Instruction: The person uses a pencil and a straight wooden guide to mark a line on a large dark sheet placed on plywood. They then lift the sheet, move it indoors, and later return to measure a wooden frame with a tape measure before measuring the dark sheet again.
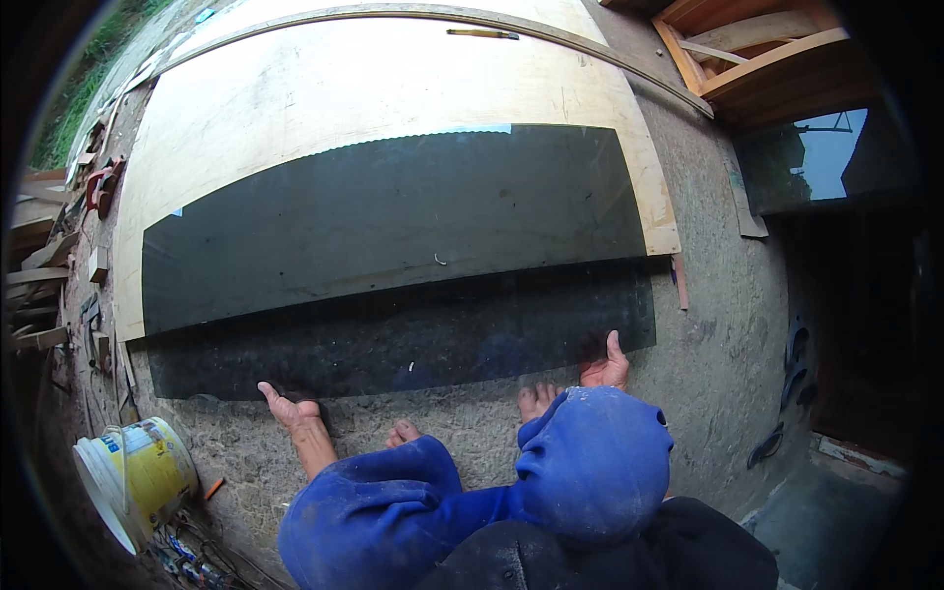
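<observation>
A long, dark tinted glass sheet (393,216) lies partly over a pale plywood board (324,93), its near part jutting past the board above rough ground. My left hand (292,407) grips the near edge toward the left, thumb up and fingers under the glass. Toward the right end of that same edge, my right hand (607,367) holds on in the same way, its fingers seen dimly through the tint. Two small pale scraps show on the sheet, and a light blue strip runs along part of its far edge.
Across the board's far side lies a long wooden strip (393,12), with a slim yellow-and-dark tool (482,34) beside it. A yellow-and-white bucket (157,467) and an orange pencil-like stick (213,489) are at lower left. Wood offcuts (44,256) line the left; sandals (795,369) lie right.
</observation>
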### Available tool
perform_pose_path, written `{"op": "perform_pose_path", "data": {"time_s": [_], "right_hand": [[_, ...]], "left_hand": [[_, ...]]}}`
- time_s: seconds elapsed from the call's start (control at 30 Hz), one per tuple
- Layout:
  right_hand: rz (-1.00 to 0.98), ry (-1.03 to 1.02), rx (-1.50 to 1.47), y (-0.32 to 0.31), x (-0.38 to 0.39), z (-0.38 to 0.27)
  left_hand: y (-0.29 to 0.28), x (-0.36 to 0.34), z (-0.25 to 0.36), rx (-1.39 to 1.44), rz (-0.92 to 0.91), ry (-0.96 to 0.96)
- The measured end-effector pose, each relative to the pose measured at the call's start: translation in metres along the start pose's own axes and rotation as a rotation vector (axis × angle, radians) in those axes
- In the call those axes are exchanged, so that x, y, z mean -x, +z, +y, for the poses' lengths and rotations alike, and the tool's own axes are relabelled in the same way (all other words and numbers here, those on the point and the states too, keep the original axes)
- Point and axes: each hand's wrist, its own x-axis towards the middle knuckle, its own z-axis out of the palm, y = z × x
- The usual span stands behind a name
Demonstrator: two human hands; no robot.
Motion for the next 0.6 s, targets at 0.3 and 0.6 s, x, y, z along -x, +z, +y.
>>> {"op": "perform_pose_path", "data": {"time_s": [0.3, 0.6], "right_hand": [[0.071, -0.021, 0.036, 0.0041, 0.0032, 0.0002], [0.063, -0.026, 0.042, 0.0047, 0.0051, -0.0006]], "left_hand": [[-0.0048, -0.0016, -0.0010, 0.026, 0.009, -0.007], [-0.0067, -0.0020, -0.0019, 0.009, -0.023, -0.010]]}}
